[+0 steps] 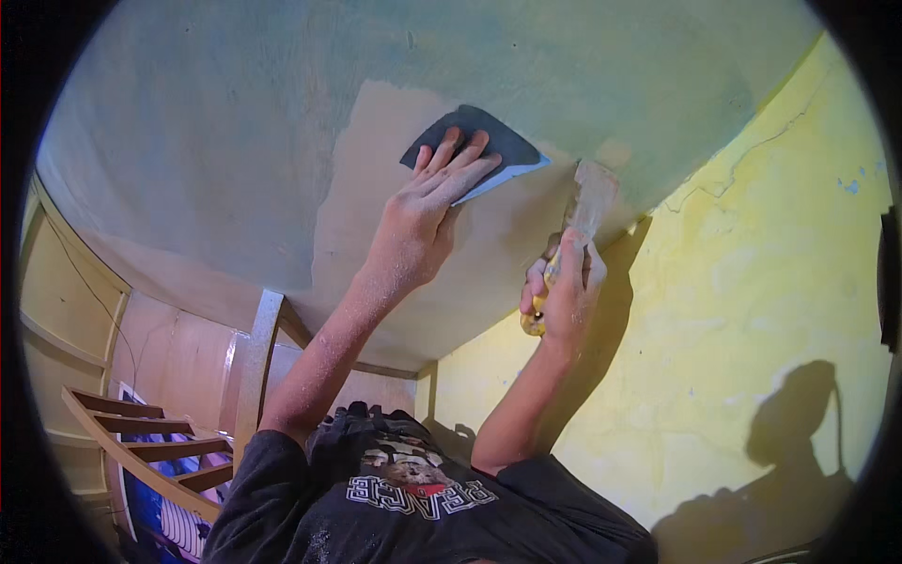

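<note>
My left hand [427, 207] reaches up with its fingers spread over a dark sheet of sandpaper [507, 141], holding it against the ceiling panel [216, 141]. One edge of the sheet curls away and shows a pale blue back. Fine white dust speckles my left wrist and forearm. To the right, my right hand [568, 291] is closed around the yellow handle of a scraper [592, 199]. Its wide, whitish, smeared blade points up and touches or nearly touches the ceiling; I cannot tell which. Around the sandpaper lies a pale beige patch [362, 169] on the grey-green surface.
A yellow wall [752, 282] with cracks and chipped paint meets the ceiling on the right and carries my shadow. At lower left are a slatted wooden frame [141, 451] and an upright wooden post [258, 367]. A thin cable [94, 291] hangs along the left wall.
</note>
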Motion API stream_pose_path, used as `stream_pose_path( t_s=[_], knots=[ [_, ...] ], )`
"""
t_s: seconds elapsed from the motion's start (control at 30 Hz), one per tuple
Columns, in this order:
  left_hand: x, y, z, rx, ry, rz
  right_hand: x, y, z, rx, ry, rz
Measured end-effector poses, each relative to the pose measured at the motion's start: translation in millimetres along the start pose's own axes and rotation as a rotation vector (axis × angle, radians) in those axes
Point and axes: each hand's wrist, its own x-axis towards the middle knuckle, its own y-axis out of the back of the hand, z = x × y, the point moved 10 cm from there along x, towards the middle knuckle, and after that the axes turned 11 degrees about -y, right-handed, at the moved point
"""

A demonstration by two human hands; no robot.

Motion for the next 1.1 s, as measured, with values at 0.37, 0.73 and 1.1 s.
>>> stream_pose_path(
  t_s=[0.37,0.73,1.1],
  knots=[
    [-3,-4,-2,0.015,0.001,0.012,2,3,6,-0.056,-0.006,-0.023],
    [5,-6,52,-0.07,-0.099,-0.11,-10,20,31,0.286,0.008,0.086],
    [-28,-56,56,-0.018,-0.003,-0.301,-11,45,41,0.523,0.058,0.106]
  ],
)
